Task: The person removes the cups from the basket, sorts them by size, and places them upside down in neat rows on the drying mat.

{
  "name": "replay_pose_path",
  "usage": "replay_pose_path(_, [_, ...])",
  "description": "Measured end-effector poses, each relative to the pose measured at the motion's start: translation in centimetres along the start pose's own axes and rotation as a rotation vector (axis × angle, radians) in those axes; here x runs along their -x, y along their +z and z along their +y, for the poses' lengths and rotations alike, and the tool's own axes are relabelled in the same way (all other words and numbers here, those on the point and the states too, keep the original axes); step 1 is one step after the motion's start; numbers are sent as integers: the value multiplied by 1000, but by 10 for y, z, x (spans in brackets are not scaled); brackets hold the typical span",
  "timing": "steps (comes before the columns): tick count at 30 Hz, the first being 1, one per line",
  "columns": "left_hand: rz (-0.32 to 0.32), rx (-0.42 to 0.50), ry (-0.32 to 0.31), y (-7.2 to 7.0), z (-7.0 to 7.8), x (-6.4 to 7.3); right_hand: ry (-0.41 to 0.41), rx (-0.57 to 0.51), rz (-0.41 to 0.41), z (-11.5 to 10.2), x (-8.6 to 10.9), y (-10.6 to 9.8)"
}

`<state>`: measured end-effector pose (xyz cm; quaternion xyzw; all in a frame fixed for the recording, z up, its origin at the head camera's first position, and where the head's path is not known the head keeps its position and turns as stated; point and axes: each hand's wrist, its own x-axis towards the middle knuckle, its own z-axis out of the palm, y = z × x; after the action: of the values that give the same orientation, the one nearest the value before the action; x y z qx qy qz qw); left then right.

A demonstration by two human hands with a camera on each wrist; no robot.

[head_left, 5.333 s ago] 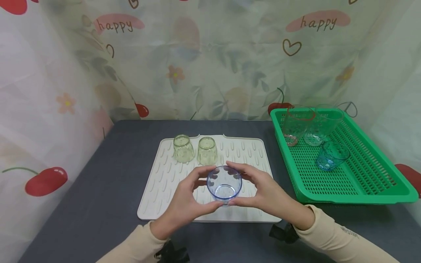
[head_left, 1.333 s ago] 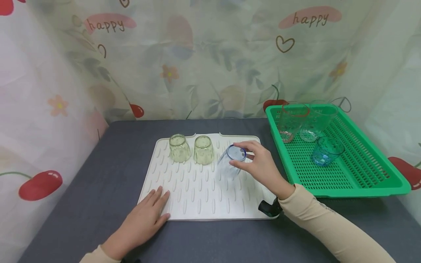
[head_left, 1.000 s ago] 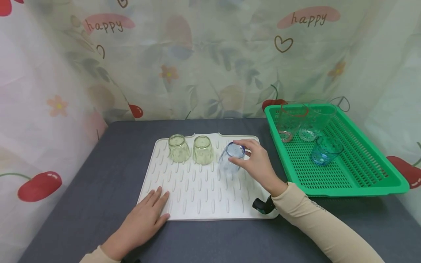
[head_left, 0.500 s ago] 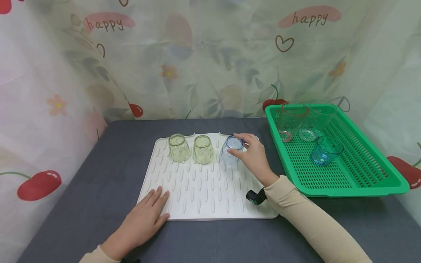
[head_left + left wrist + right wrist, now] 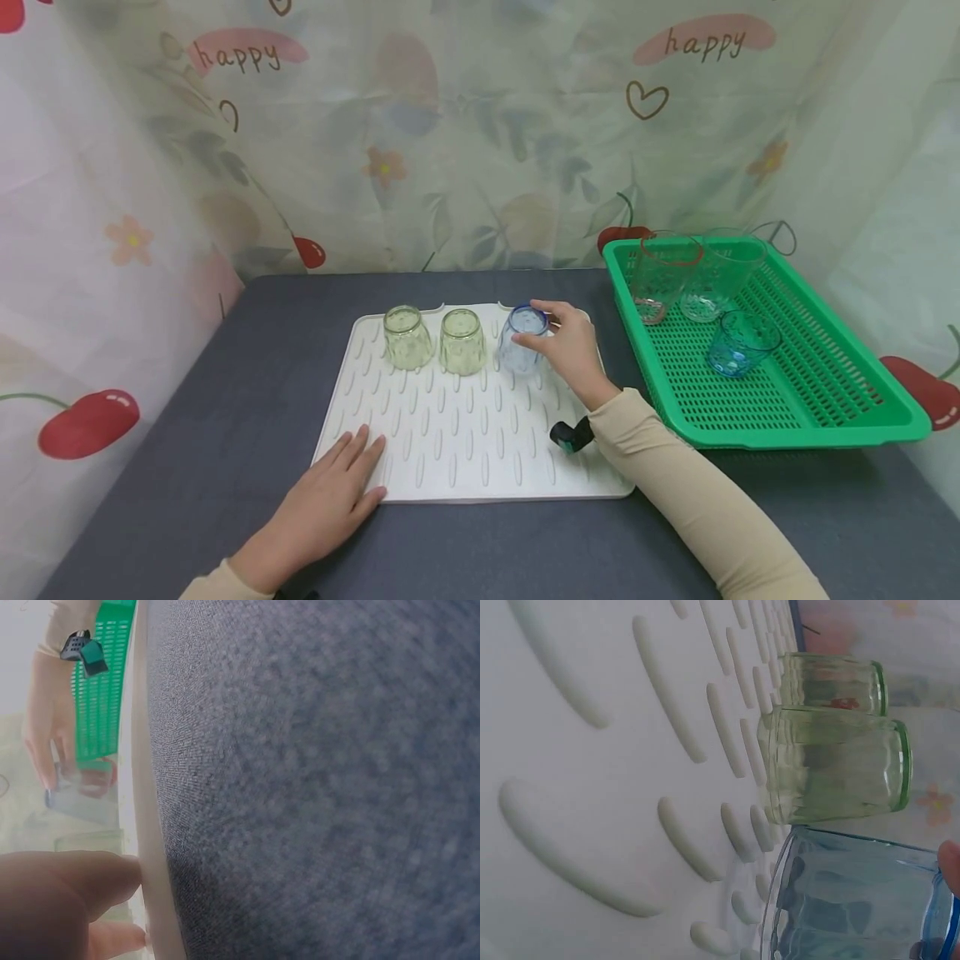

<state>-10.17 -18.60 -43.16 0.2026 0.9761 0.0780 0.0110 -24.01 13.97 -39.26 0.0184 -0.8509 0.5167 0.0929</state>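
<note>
A pale blue drinking glass [image 5: 517,354] stands upside down at the back of the white ridged drying mat [image 5: 450,450]. My right hand [image 5: 573,354] pinches it near its base, which faces up, between thumb and fingers. In the right wrist view the rim of the blue glass [image 5: 840,900] is down at the mat; whether it bears fully on it I cannot tell. Left of it, two greenish glasses [image 5: 462,343] stand upside down in the same row. My left hand [image 5: 322,508] rests with fingers extended on the mat's front left corner.
A green plastic basket [image 5: 810,437] sits on the dark tabletop [image 5: 202,417] to the right. Inside it are a red-rimmed glass [image 5: 660,279], a clear glass [image 5: 708,287] and a tilted blue glass [image 5: 742,343]. A patterned curtain [image 5: 480,150] hangs behind.
Both hands held the blue glass over the mat earlier. Since then the left hand has moved to the mat's corner, and the right hand has brought the glass, inverted, back beside the greenish ones.
</note>
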Motion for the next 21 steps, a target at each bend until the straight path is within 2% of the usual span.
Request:
replay_pose_path(6, [-10, -1, -6, 0, 0, -1, 9, 7, 0, 2, -4, 4])
replay_pose_path(21, [15, -10, 4, 0, 1, 0, 37, 20, -41, 9, -10, 11])
